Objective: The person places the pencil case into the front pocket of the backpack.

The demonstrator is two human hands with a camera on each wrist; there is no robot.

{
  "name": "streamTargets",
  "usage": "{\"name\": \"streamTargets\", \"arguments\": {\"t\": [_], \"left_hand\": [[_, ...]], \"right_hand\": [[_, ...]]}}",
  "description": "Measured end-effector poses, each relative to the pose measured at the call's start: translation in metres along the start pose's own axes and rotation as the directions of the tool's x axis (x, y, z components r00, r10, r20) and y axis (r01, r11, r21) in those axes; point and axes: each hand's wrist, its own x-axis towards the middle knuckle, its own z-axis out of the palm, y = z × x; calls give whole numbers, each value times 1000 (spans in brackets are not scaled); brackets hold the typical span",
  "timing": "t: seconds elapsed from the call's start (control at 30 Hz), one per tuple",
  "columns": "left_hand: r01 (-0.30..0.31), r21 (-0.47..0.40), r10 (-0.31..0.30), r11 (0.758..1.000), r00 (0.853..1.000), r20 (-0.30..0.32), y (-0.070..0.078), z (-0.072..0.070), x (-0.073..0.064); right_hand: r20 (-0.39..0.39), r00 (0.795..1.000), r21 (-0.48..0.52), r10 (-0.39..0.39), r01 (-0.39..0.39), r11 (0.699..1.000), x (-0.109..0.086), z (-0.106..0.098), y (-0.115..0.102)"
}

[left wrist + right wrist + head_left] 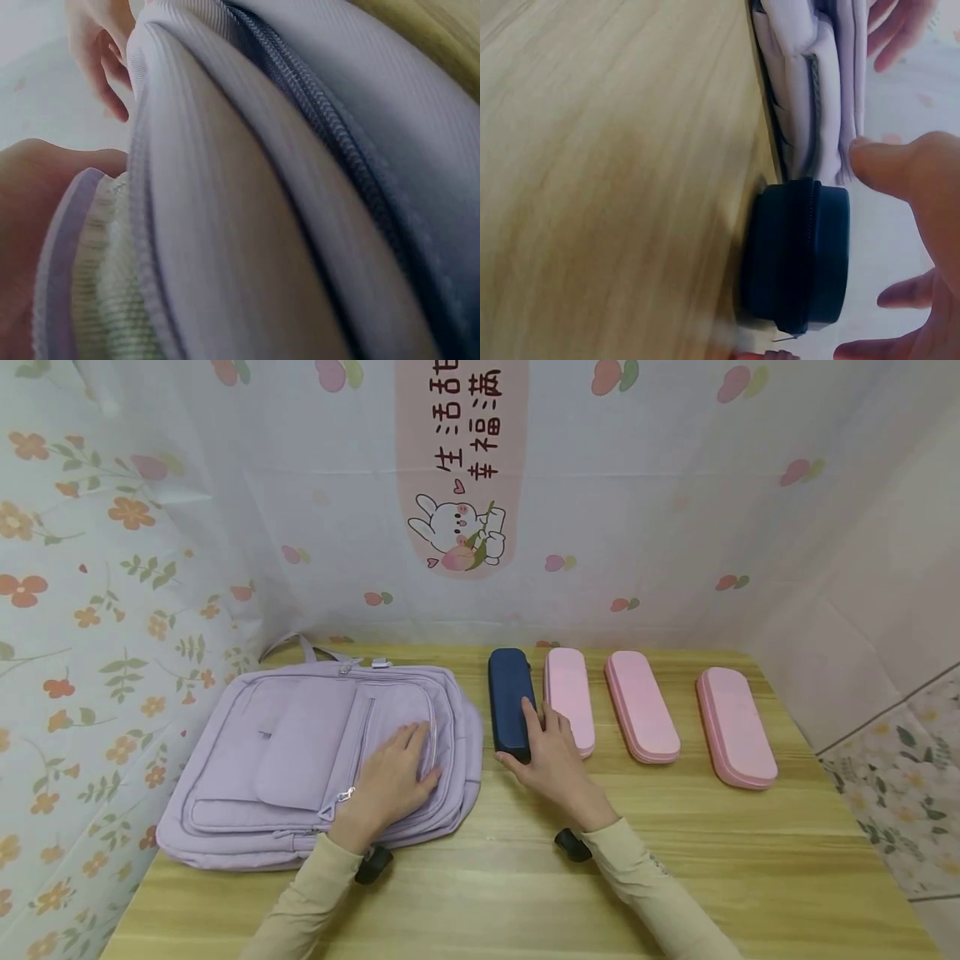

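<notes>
I see the left hand (387,783) spread on a soft bag (306,739), right hand (557,766) spread over a round-cornered blue case (510,689), flat wood (489,831) between.

The lavender rectangular cloth backpack (303,747) looks soft and matt, finely ribbed up close; its small silvery zip pull (346,794) shines like metal. The navy oblong zipped case (509,700) and three pink oblong zipped cases (642,703) look smooth. The yellowish wood-grained desk (480,902) has a faint sheen. The white fruit-printed backdrop (660,518) looks like thin, creased cloth.
</notes>
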Motion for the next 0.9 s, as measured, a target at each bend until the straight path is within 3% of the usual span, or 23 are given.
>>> {"name": "streamTargets", "arguments": {"t": [0.13,0.3,0.63,0.9], "left_hand": [[16,9,-16,1000,1000,-27,0,3,-2],[-9,42,14,999,993,-116,-1,7,-4],[1,16,2,1000,982,-188,1,10,-8],[-20,16,23,1000,967,-255,0,10,-6]], "right_hand": [[-30,1000,-1,1,-1,1000,1,7,-1],[-50,999,-25,-5,4,1000,2,14,-6],[-81,988,-41,129,-132,990,6,20,-15],[-180,979,-17,99,-104,994,9,26,-7]]}}
